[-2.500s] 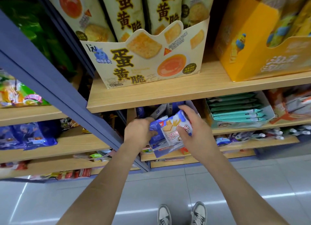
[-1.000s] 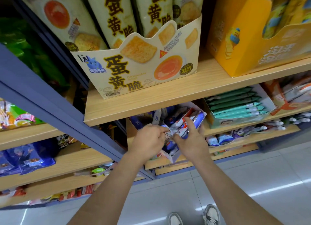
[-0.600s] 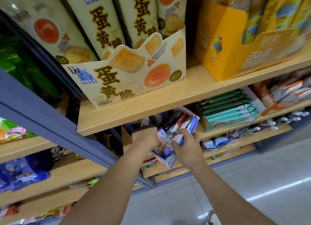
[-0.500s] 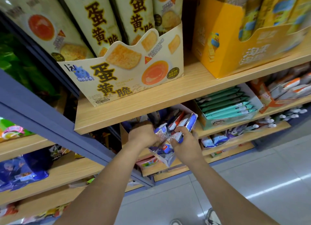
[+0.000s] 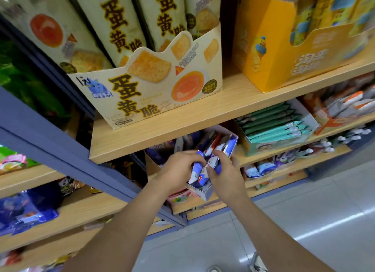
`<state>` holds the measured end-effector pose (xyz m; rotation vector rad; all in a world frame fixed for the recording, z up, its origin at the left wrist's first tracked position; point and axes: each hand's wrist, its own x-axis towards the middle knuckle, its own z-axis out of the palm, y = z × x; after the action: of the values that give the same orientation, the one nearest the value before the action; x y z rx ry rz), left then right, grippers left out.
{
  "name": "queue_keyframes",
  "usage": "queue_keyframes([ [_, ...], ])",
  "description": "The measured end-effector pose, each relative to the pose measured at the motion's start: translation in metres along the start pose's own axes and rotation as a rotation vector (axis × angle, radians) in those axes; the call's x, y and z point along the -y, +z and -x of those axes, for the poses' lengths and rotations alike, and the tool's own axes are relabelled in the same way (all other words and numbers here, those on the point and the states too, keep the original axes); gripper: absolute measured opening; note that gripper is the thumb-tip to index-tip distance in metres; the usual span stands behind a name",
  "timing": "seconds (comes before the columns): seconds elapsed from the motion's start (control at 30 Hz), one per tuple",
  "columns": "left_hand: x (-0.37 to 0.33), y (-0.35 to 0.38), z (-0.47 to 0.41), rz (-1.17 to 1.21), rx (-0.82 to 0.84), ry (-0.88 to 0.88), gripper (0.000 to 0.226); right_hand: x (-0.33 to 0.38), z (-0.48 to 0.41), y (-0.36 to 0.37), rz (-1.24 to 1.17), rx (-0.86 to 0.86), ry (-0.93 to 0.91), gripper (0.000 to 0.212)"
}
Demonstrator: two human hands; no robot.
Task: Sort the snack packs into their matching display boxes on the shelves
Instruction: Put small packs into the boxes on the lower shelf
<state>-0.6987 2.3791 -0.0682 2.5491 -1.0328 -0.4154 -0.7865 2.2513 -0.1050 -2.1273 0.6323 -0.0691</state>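
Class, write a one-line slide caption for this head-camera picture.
Left hand and right hand grip blue-and-white snack packs at their display box beneath a wooden shelf.

Glossy foil-like snack packs (image 5: 205, 166), matt cardboard display box (image 5: 203, 192), smooth wood-grain shelf (image 5: 223, 107).

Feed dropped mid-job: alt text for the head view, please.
The person's left grip and right grip both hold blue-and-white snack packs at the front of a matching display box under a wooden shelf. A cream cracker box stands on that shelf; a box of green packs sits to the right.
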Motion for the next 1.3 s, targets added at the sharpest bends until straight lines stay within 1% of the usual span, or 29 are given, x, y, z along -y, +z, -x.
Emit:
queue_keyframes([
  [0.07, 0.005, 0.010, 0.003, 0.009, -0.070, -0.138, 0.047, 0.002, 0.008, 0.000, 0.159, -0.071, -0.106, 0.054],
  [0.13, 0.007, 0.011, 0.002, -0.006, -0.084, -0.242, 0.031, 0.005, 0.012, 0.001, 0.289, -0.133, -0.277, 0.059],
  [0.2, 0.010, 0.007, -0.001, -0.015, -0.072, -0.268, 0.016, 0.011, 0.012, 0.002, 0.377, -0.098, -0.399, 0.061],
  [0.23, 0.012, 0.006, -0.001, -0.022, -0.053, -0.275, 0.015, 0.013, 0.010, 0.004, 0.397, -0.043, -0.410, 0.062],
  [0.3, 0.014, 0.004, 0.000, 0.020, -0.024, -0.305, 0.018, 0.014, 0.004, 0.009, 0.412, 0.044, -0.375, 0.066],
  [0.4, 0.020, 0.002, 0.000, 0.073, 0.038, -0.352, 0.030, 0.013, -0.003, 0.011, 0.392, 0.044, -0.312, 0.064],
  [0.5, 0.023, -0.008, -0.015, 0.047, 0.229, -0.514, 0.040, 0.009, -0.004, 0.008, 0.402, 0.038, -0.255, 0.056],
  [0.57, 0.021, -0.015, -0.027, 0.107, 0.339, -0.571, 0.039, 0.007, -0.002, 0.006, 0.403, 0.039, -0.241, 0.054],
  [0.63, 0.015, -0.016, -0.034, 0.155, 0.383, -0.593, 0.041, 0.005, -0.001, 0.003, 0.379, 0.044, -0.230, 0.050],
  [0.73, 0.006, -0.012, -0.040, 0.067, 0.449, -0.615, 0.041, 0.006, -0.001, -0.001, 0.371, 0.054, -0.226, 0.044],
  [0.9, 0.002, -0.003, -0.038, -0.159, 0.334, -0.574, 0.037, 0.009, -0.004, -0.008, 0.343, 0.080, -0.205, 0.023],
  [0.97, 0.006, 0.007, -0.038, -0.200, 0.332, -0.543, 0.034, 0.009, -0.007, -0.009, 0.343, 0.080, -0.191, 0.017],
  [1.03, 0.007, 0.012, -0.037, -0.224, 0.322, -0.548, 0.032, 0.008, -0.008, -0.008, 0.330, 0.067, -0.168, 0.014],
  [1.13, 0.014, 0.008, -0.035, -0.111, 0.286, -0.618, 0.041, 0.008, -0.010, -0.008, 0.261, 0.068, -0.140, 0.015],
  [1.2, 0.017, 0.005, -0.035, 0.014, 0.286, -0.685, 0.038, 0.009, -0.011, -0.008, 0.231, 0.085, -0.135, 0.016],
  [1.23, 0.019, 0.005, -0.036, 0.037, 0.279, -0.708, 0.036, 0.009, -0.012, -0.008, 0.220, 0.088, -0.137, 0.016],
  [1.3, 0.022, 0.004, -0.034, 0.008, 0.251, -0.740, 0.034, 0.010, -0.013, -0.007, 0.183, 0.099, -0.143, 0.016],
])
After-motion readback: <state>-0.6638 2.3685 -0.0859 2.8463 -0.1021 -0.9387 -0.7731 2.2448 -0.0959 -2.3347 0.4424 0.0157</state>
